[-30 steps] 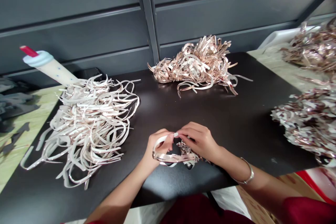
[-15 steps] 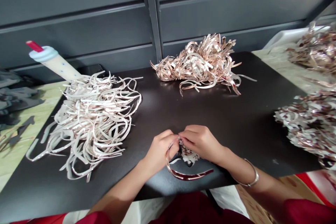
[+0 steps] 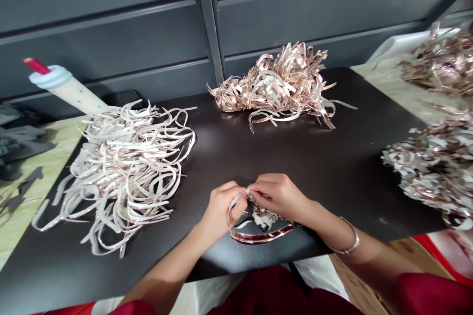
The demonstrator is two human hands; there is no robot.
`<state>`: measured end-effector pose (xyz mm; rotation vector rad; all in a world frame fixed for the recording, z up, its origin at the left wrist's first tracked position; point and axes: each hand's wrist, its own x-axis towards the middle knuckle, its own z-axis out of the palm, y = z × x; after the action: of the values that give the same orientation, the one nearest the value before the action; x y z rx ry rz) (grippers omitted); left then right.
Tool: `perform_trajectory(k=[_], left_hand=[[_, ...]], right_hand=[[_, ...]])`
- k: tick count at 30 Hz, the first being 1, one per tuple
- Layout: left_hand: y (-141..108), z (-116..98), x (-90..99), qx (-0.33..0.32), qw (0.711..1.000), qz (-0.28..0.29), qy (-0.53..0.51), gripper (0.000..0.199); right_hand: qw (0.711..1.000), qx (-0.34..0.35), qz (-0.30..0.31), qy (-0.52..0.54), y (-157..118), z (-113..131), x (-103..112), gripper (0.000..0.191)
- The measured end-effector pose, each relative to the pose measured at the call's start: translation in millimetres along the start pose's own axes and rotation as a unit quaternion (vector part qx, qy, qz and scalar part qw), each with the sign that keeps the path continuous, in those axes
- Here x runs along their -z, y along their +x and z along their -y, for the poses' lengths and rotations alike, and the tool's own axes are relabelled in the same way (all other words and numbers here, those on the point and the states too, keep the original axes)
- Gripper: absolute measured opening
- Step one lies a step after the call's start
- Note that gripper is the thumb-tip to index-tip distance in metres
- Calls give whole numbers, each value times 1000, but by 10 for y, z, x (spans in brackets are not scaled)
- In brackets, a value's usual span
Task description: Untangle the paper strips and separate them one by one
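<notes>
Near the front edge of the black table (image 3: pixel 295 157), my left hand (image 3: pixel 224 205) pinches a shiny rose-gold and white strip (image 3: pixel 254 239), whose free length curves down and to the right. Close against it, my right hand (image 3: pixel 281 198) is closed at the fingertips, touching the same small white end. Below my right fingers hangs or lies a small bunch of curled rose-gold and white pieces (image 3: pixel 266 217); part of it is hidden by the hand. A large pile of white-backed strips (image 3: pixel 129 172) lies to the left of my hands.
At the back stands a heap of rose-gold strips (image 3: pixel 277 83). A tall cup (image 3: pixel 77 92) with a red straw leans at the back left beside a dark object (image 3: pixel 123 99). Curled shiny pieces (image 3: pixel 436 167) are heaped at the right edge. Grey panels rise behind the table.
The strip's free length has swung slightly left and up, and more of its white side shows near my left fingers. Both hands stay pinched together. The whole view has shifted slightly.
</notes>
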<state>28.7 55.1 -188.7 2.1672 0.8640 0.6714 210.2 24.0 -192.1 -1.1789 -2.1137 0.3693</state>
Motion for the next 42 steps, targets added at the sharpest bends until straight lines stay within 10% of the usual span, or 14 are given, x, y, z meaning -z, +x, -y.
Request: perform_trajectory(k=[7, 18, 29, 42], left_hand=[[-34, -73, -22, -19, 999, 12, 29, 31], [-8, -68, 6, 25, 999, -37, 8, 31], [-18, -88, -26, -5, 998, 13, 64, 34], [-7, -88, 27, 2, 999, -32, 0, 32]], right_hand=[[992, 16, -8, -126, 24, 91, -18, 26], [996, -27, -79, -33, -29, 43, -40, 17], [972, 23, -6, -232, 8, 165, -68, 25], [975, -121, -57, 180, 52, 34, 53, 10]])
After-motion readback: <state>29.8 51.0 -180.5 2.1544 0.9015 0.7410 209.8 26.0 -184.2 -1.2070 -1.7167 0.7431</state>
